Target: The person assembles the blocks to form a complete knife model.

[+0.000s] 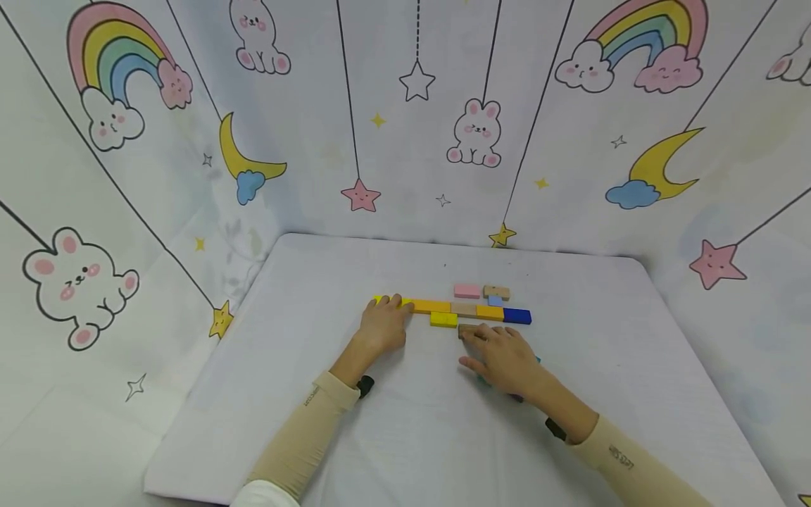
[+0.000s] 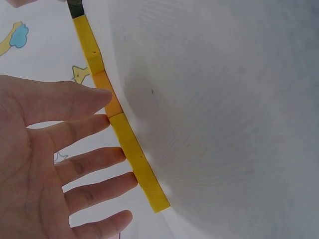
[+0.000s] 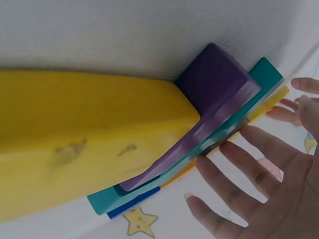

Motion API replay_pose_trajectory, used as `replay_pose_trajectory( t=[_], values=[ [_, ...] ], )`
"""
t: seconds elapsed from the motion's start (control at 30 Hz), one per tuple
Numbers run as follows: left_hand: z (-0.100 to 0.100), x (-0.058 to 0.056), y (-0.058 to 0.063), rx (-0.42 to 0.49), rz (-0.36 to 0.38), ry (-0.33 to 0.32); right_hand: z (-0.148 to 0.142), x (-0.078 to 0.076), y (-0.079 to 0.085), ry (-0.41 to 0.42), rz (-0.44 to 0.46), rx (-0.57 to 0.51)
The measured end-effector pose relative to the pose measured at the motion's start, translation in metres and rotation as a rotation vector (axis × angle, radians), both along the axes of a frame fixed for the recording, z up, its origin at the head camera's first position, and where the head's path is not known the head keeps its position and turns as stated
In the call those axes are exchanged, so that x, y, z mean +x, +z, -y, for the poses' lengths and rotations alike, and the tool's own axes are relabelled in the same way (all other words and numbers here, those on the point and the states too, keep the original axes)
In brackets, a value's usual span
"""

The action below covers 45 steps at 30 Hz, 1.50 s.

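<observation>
My left hand (image 1: pixel 383 325) rests at the left end of a row of wooden blocks. In the left wrist view its extended fingertips touch the edge of a yellow block (image 2: pixel 141 162), with the thumb by an orange block (image 2: pixel 107 93). My right hand (image 1: pixel 503 358) reaches in from the right, fingers extended onto a tan block (image 1: pixel 465 331) just below the row. In the right wrist view, a purple block (image 3: pixel 214 82), teal blocks (image 3: pixel 266 72) and a large-looking yellow block (image 3: pixel 99 114) lie near that hand; from the head they are mostly hidden beneath it.
The row continues right with an orange block (image 1: pixel 432 306), a tan one (image 1: pixel 464 310) and a dark blue one (image 1: pixel 517 316). A yellow block (image 1: pixel 443 320) touches its near side. Beyond lie pink (image 1: pixel 467 291), tan (image 1: pixel 497 291) and light blue (image 1: pixel 495 301) blocks on the white table (image 1: pixel 304 282).
</observation>
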<state>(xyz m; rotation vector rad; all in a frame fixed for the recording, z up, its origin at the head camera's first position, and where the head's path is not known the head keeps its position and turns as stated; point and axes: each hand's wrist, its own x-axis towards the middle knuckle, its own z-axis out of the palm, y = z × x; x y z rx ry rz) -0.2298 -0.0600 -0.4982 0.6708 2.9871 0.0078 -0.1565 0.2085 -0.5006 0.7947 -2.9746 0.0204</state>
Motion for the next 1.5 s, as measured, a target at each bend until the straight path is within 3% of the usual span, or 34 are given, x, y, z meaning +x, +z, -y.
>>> replay_pose_trajectory(
  t=[0.3,1.5],
  values=[
    [0.000,0.002,0.004,0.011,0.010,0.001,-0.002,-0.007,-0.001,-0.012,0.021,-0.049],
    [-0.001,0.000,0.001,-0.015,0.020,0.010,0.000,-0.021,-0.003,0.002,0.018,-0.043]
  ],
)
